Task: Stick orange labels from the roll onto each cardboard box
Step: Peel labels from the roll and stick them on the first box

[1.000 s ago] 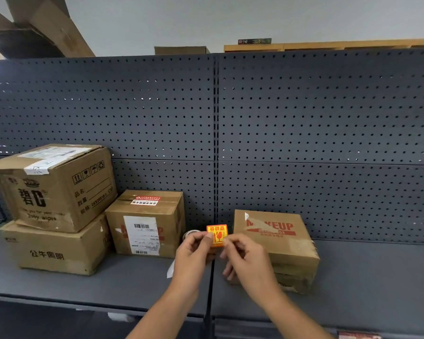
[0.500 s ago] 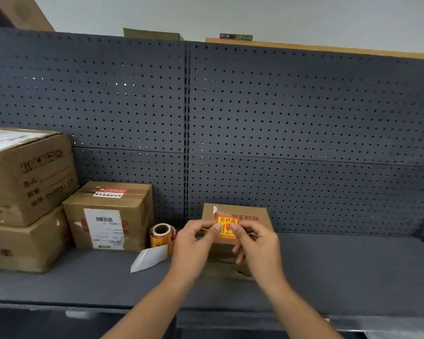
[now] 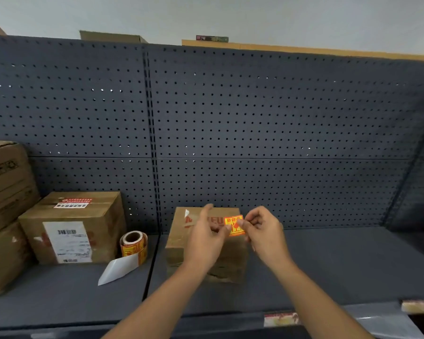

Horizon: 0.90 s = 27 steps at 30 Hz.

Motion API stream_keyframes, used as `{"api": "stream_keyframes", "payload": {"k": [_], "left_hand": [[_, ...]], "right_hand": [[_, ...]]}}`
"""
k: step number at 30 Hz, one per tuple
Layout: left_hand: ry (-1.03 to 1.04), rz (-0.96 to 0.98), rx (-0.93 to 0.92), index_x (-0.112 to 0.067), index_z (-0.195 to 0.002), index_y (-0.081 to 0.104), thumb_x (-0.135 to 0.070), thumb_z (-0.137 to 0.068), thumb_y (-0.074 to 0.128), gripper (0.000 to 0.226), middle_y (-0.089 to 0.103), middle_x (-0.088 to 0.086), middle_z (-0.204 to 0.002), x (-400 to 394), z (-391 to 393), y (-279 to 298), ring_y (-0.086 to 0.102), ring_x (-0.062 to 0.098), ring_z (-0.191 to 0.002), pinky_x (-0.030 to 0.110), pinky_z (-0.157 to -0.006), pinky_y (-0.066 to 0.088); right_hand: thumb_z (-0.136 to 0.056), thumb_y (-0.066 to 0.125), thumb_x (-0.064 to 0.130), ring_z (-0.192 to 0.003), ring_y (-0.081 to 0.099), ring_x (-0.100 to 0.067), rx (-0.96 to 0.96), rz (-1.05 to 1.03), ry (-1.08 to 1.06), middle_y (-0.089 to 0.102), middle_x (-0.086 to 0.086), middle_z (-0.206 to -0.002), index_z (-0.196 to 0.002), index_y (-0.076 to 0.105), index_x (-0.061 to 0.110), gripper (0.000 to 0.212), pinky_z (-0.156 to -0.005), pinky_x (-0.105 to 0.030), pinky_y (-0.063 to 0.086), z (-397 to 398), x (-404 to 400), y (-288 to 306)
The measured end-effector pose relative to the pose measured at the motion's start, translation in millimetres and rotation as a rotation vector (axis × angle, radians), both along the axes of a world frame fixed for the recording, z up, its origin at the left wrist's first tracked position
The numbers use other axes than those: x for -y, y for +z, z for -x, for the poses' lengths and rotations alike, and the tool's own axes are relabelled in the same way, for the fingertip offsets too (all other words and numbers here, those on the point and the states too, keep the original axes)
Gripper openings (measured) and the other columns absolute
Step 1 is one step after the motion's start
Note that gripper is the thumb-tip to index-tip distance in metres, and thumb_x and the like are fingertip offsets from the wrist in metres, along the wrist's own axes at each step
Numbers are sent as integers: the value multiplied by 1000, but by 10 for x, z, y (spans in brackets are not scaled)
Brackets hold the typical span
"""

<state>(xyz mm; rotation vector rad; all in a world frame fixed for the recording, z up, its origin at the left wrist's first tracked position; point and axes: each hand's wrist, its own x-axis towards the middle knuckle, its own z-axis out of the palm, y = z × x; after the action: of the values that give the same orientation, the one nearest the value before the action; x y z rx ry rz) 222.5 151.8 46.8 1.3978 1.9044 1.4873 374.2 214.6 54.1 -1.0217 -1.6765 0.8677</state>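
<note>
- While both hands are working at the top of the small box point(image 3: 181, 243) in the middle of the shelf point(image 3: 328, 265), 1 orange label point(image 3: 234, 225) is being held over its top face; I cannot tell whether it is touching the cardboard yet.
- The right hand point(image 3: 263, 232) is pinching the label's right edge, and the left hand point(image 3: 206, 241) is meeting its left edge with thumb and fingertips, its forefinger lifting up.
- Judging by what shows, no box is wearing an orange label yet: the box with the white shipping slip point(image 3: 72, 228) is carrying only red and white stickers, and the 2 stacked boxes point(image 3: 5, 204) at the far left are showing none, though they are partly cut off.
- The label roll point(image 3: 134, 247) is standing just left of the small box, near the slip box, with a strip of bare backing paper point(image 3: 120, 267) trailing forward.
- Room is lying open to the right of the small box; the pegboard point(image 3: 279, 118) is closing off the back, and the shelf's front lip is running close under the forearms.
</note>
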Motion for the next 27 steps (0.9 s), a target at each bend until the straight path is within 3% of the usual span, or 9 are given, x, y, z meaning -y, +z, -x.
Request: {"api": "stream_keyframes", "payload": {"k": [2, 4, 7, 15, 22, 27], "left_hand": [[28, 28, 18, -36, -151, 38, -41, -89, 77, 73, 73, -12, -88, -57, 10, -75, 66, 3, -96, 34, -90, 54], [46, 30, -13, -33, -145, 44, -38, -89, 79, 67, 72, -13, -85, -96, 20, -141, 67, 3, -91, 41, -91, 57], [50, 40, -66, -34, -135, 51, -35, -89, 79, 54, 72, -14, -82, -107, 16, -204, 67, 3, -88, 42, -85, 59], [17, 72, -65, -33, -115, 59, -32, -91, 78, 31, 72, -9, -81, -88, 23, -199, 67, 4, -82, 32, -76, 57], [-14, 116, -125, -31, -98, 69, -32, -90, 78, 13, 71, -14, -93, -111, 47, -220, 66, 2, -91, 34, -83, 61], [-44, 129, -123, -28, -98, 69, -31, -89, 79, 13, 70, -13, -95, -113, 75, -200, 66, 2, -91, 33, -84, 61]], "right_hand": [[-93, 78, 13, -53, 64, -18, 25, 38, 4, 68, -10, -74, -86, 61, 13, 18, -42, -30, 49, -15, -24, -62], [-94, 76, 10, -54, 67, -21, 17, 95, 31, 68, -15, -77, -88, 60, 9, 16, -44, -38, 57, -12, -34, -135], [-94, 74, 6, -55, 69, -22, 2, 147, 24, 68, -18, -79, -90, 60, 4, 15, -51, -46, 63, 13, -42, -190], [-94, 74, 7, -56, 72, -18, 49, 166, 24, 70, -14, -79, -89, 60, 6, 15, -53, -39, 63, 1, -52, -210], [-98, 67, 4, -61, 74, -16, 123, 152, -13, 69, -7, -84, -95, 60, 5, 8, -58, -43, 65, 26, -22, -241], [-99, 67, 7, -62, 73, -8, 134, 134, -11, 68, -6, -87, -97, 60, 7, 8, -55, -35, 64, 30, 1, -244]]}}
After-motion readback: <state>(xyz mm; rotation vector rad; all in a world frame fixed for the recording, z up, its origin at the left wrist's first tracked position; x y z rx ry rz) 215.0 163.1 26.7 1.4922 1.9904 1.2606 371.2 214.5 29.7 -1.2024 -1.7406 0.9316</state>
